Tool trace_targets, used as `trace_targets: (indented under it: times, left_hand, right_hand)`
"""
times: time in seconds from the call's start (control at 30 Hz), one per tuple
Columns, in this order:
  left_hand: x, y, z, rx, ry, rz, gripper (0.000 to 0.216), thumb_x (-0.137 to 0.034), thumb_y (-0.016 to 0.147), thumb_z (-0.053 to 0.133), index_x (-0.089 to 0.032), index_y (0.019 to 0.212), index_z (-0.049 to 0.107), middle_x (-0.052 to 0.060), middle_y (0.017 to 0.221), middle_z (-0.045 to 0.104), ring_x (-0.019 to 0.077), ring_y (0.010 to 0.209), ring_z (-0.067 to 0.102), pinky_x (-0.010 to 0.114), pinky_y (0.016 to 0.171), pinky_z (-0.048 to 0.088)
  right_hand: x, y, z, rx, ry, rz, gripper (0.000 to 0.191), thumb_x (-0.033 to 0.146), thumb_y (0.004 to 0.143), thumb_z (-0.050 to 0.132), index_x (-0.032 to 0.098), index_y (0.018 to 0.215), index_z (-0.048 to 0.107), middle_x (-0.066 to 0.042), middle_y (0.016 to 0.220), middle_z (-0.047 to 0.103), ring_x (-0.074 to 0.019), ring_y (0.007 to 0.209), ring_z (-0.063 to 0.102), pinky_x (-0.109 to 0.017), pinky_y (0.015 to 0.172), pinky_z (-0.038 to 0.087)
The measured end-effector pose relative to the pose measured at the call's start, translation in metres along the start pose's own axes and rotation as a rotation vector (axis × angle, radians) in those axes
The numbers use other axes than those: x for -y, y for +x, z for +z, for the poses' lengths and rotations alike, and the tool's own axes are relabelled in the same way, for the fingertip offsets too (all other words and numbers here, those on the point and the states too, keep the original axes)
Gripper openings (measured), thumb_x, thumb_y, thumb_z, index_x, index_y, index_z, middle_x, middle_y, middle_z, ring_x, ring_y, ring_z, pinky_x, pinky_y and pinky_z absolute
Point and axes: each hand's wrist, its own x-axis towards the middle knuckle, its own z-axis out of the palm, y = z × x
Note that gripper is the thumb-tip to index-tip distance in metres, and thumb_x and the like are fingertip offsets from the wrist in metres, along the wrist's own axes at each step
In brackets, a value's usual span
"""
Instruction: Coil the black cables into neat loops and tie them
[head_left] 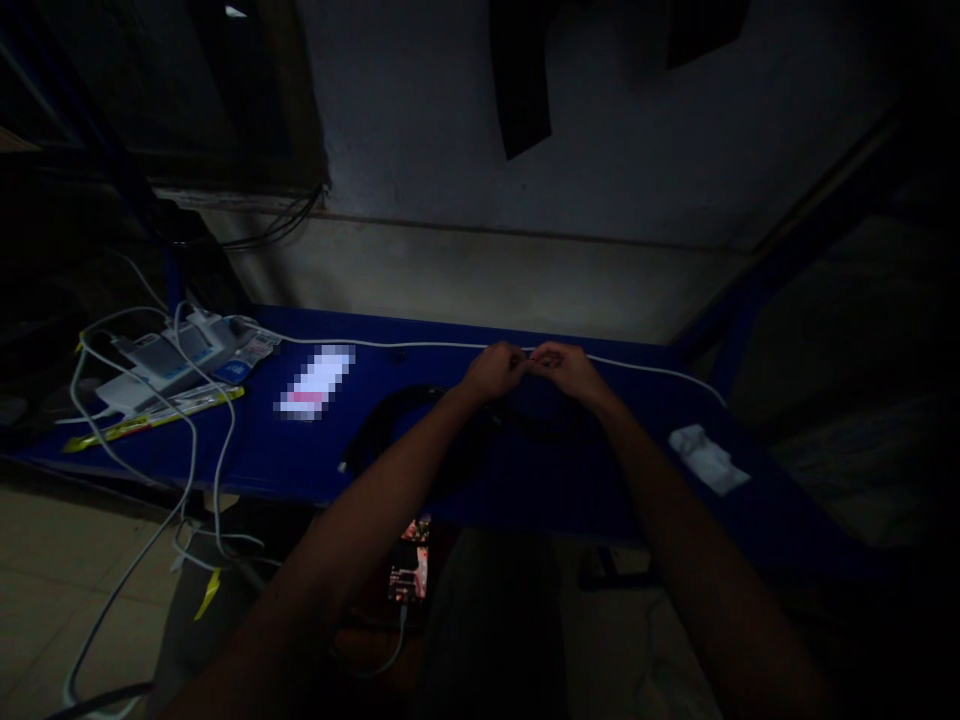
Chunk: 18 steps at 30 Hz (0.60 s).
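My left hand (495, 370) and my right hand (568, 368) meet close together above the far part of a blue table (300, 465). The fingers of both are bent and pinched towards each other. Whatever sits between the fingertips is too small and dark to make out. A dark curved cable (397, 398) lies under and beside my left forearm, one light-coloured tip (343, 466) pointing left. Shadow and my forearms hide much of it. Behind both hands a thin white cord (390, 345) runs along the table's back.
At the left lie white power strips (154, 365) with tangled white cords (196, 440) hanging down, and a yellow-edged plastic strip (161, 415). A pixelated bright rectangle (316, 382) is nearby. Crumpled white paper (707, 458) lies right. Below the front edge, a lit phone screen (409, 570) has a cord attached.
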Motion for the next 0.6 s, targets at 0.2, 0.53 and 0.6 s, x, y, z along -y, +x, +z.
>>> trace_targets:
  times: [0.2, 0.53, 0.6]
  left_hand:
    - [0.0, -0.002, -0.005, -0.028, -0.067, -0.058, 0.02, -0.028, 0.099, 0.063, -0.017, 0.107, 0.078, 0.01, 0.109, 0.078, 0.0224, 0.1, 0.07, 0.031, 0.09, 0.054]
    - [-0.003, -0.003, -0.003, -0.002, -0.053, -0.101, 0.02, -0.027, 0.102, 0.054, -0.019, 0.106, 0.073, 0.01, 0.108, 0.078, 0.0222, 0.099, 0.071, 0.033, 0.09, 0.054]
    - [-0.004, -0.004, -0.003, -0.006, -0.044, -0.106, 0.021, -0.028, 0.103, 0.053, -0.019, 0.106, 0.071, 0.011, 0.109, 0.077, 0.0231, 0.099, 0.07, 0.034, 0.09, 0.054]
  right_hand:
    - [0.009, -0.003, 0.001, 0.021, -0.03, -0.011, 0.045, 0.059, 0.065, 0.09, 0.022, 0.081, 0.072, -0.007, 0.083, 0.077, -0.0235, 0.077, 0.071, -0.038, 0.074, 0.057]
    - [0.005, -0.007, -0.014, 0.093, 0.053, 0.112, 0.038, 0.051, 0.064, 0.093, 0.025, 0.088, 0.082, -0.007, 0.094, 0.082, -0.0287, 0.094, 0.076, -0.048, 0.092, 0.06]
    - [0.004, -0.009, -0.019, 0.112, 0.061, 0.135, 0.037, 0.05, 0.067, 0.092, 0.026, 0.094, 0.084, -0.008, 0.1, 0.083, -0.0295, 0.098, 0.077, -0.05, 0.097, 0.06]
